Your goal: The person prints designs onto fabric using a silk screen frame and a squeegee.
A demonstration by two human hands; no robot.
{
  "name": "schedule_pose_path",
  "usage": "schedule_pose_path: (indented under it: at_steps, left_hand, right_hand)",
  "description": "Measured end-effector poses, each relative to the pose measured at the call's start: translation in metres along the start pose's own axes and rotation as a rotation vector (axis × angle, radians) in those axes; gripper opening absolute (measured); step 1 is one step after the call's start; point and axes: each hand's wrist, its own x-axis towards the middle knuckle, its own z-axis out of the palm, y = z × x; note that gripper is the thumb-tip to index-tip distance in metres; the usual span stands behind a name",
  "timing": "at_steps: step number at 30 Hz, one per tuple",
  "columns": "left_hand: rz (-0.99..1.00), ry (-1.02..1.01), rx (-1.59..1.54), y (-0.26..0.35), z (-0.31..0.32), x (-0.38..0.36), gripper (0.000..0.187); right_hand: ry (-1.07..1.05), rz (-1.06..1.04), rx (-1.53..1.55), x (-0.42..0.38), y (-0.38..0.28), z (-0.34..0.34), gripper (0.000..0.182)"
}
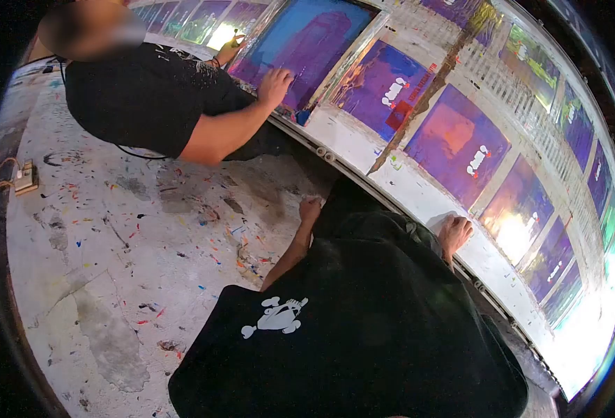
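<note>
Desk [419, 187]: carrying purple prints [454, 136]
Right hand [455, 233]: I'm resting it half-open on the edge
Left hand [311, 207]: I'm curling it; contents unclear

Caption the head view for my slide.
A co-worker reaches over a framed panel while the wearer's right hand rests at the table edge, near purple prints.

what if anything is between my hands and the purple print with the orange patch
Nothing visible blocks the right hand: only a strip of white table top separates it from the purple print. The left hand is off the table, with the front rail in between.
</note>
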Motion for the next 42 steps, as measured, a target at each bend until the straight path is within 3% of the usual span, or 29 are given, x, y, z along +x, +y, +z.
schedule_pose_path:
  at_steps: [7,11,17,19,22,26,29,31,42]
  left_hand:
    - [0.166,0.009,0.109,-0.010,0.000,0.001,0.036]
    - [0.163,-0.068,-0.009,-0.005,-0.006,-0.004,0.037]
    - [0.170,0.012,-0.003,-0.003,-0.001,0.004,0.036]
    - [-0.021,-0.021,-0.194,0.009,-0.003,0.007,0.033]
    - [-0.044,-0.034,-0.419,0.048,-0.010,-0.019,0.028]
    - [-0.013,-0.060,-0.429,0.067,-0.010,-0.029,0.024]
    - [0.073,-0.091,-0.288,0.069,-0.012,-0.039,0.030]
    - [0.174,-0.054,0.201,0.057,-0.010,-0.030,0.037]
    - [0.202,-0.146,0.136,0.025,-0.013,0.003,0.041]
  right_hand:
    - [0.007,0.019,0.011,0.000,0.003,0.004,0.029]
    - [0.043,-0.014,0.019,0.000,0.008,0.006,0.032]
    - [0.030,0.015,0.037,-0.001,0.005,0.004,0.034]
    - [0.022,0.027,0.047,-0.002,0.003,0.001,0.034]
    - [0.023,0.011,0.022,-0.002,0.003,-0.001,0.034]
    - [0.038,0.018,0.045,-0.001,0.004,0.001,0.034]
    - [0.032,0.026,0.055,0.000,0.004,0.001,0.032]
    - [0.027,0.035,0.063,0.000,0.004,0.001,0.031]
    - [0.053,0.050,0.107,-0.002,-0.001,-0.003,0.027]
